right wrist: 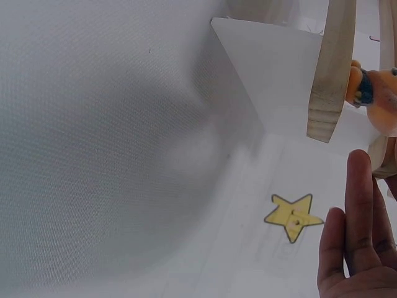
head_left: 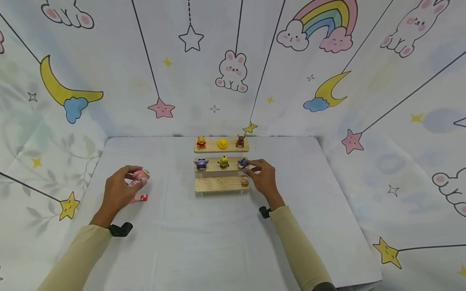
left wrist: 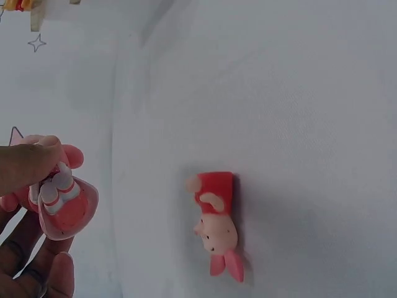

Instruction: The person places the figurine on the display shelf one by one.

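My left hand (head_left: 118, 190) holds a pink figurine (head_left: 141, 175) between thumb and fingers, raised over the left part of the table. The left wrist view shows the thumb across this pink figurine (left wrist: 67, 198), its round base turned toward the camera. Just below it, a piglet figurine (left wrist: 217, 214) in red lies on its side on the white cloth. My right hand (head_left: 263, 178) pinches a small blue figurine (head_left: 242, 163) at the right end of the middle shelf. In the right wrist view the fingers (right wrist: 360, 217) reach up beside the shelf, and the blue figurine is hidden.
A three-step wooden display stand (head_left: 218, 184) stands mid-table. Its top step bears a bear, a yellow duck (head_left: 223, 143) and a brown figurine (head_left: 240, 141). A purple figurine (head_left: 201, 163) and a yellow-green one (head_left: 223, 162) share the middle step; a peach figurine (head_left: 244, 181) sits below.
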Tool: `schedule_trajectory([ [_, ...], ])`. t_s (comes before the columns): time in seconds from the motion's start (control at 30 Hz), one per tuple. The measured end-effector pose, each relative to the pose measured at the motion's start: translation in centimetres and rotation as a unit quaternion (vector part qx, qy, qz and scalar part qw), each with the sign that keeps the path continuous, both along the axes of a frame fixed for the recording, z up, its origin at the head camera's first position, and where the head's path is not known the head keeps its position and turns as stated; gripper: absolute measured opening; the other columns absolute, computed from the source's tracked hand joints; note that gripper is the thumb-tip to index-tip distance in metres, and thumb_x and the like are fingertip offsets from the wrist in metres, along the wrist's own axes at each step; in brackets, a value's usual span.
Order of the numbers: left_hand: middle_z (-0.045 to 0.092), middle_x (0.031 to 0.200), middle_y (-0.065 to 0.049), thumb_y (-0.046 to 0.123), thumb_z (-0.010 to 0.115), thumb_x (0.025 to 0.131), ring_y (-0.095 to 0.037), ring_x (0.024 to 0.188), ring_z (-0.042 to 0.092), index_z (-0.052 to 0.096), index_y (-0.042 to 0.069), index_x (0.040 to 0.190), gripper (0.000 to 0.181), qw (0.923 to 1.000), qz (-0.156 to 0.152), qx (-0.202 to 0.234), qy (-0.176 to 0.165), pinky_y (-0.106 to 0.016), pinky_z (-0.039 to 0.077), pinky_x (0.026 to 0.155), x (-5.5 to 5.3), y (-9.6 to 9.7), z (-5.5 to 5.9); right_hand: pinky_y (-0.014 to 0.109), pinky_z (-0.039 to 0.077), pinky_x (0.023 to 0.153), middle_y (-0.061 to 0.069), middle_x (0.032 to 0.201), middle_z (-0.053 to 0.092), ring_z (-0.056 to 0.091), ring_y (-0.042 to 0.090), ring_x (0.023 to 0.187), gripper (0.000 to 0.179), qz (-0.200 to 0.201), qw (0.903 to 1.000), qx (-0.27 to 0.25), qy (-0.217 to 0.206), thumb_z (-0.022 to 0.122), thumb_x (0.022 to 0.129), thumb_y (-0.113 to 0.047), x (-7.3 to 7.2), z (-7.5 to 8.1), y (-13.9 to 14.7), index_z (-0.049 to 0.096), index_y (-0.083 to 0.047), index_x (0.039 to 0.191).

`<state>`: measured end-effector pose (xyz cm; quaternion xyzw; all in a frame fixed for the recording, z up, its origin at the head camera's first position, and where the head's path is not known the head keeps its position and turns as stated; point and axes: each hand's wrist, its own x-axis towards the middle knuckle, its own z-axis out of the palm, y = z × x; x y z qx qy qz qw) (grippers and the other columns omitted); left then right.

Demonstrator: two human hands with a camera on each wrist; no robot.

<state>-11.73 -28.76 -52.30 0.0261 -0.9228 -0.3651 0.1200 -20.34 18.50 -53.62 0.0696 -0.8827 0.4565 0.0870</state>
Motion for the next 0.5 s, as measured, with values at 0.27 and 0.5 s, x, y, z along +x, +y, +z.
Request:
schedule_trajectory([
  [0.27, 0.075, 0.115, -0.016, 0.019, 0.085, 0.092, -0.023, 0.1, 0.061, 0.067, 0.009, 0.134, 0.047, 0.9995, -0.011, 0.024, 0.018, -0.017, 0.042, 0.073, -0.3, 1.7, 0.9, 0.048, 0.062, 0.086, 0.009, 0.118, 0.075, 0.076, 0.027, 0.098, 0.04, 0.0, 1.0, 0.001, -0.003, 0.086, 0.09, -0.028, 0.0, 0.1, 0.0, 0.079, -0.017, 0.128],
  [0.5, 0.076, 0.115, -0.014, 0.019, 0.087, 0.089, -0.006, 0.096, 0.061, 0.068, 0.009, 0.132, 0.048, 0.9982, -0.026, 0.044, 0.032, -0.015, 0.043, 0.073, -0.7, 2.7, 1.4, 0.048, 0.062, 0.086, 0.006, 0.116, 0.075, 0.076, 0.025, 0.096, 0.041, 0.002, 1.0, 0.005, 0.006, 0.086, 0.089, -0.029, -0.1, -0.2, 0.1, 0.079, -0.017, 0.128],
])
